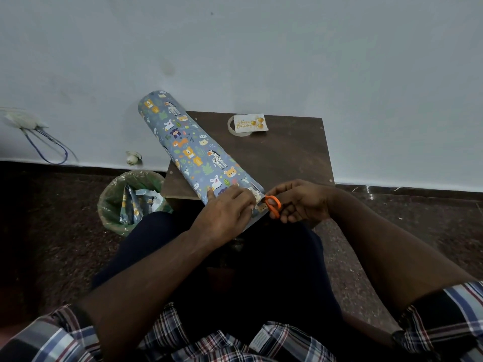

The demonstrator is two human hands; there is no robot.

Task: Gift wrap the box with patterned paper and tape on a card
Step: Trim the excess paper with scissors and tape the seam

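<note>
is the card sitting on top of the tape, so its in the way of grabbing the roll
Yes. The card lies across the tape, covering most of the roll; only its left rim shows. Both hands are busy at the paper.

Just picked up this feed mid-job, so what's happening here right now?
A person is cutting the blue animal-print wrapping paper roll lying across a small dark brown wooden table. The left hand presses its near end flat while the right hand works orange-handled scissors into the edge. A white Happy Birthday card rests on a clear tape roll behind. No box is visible.
</note>
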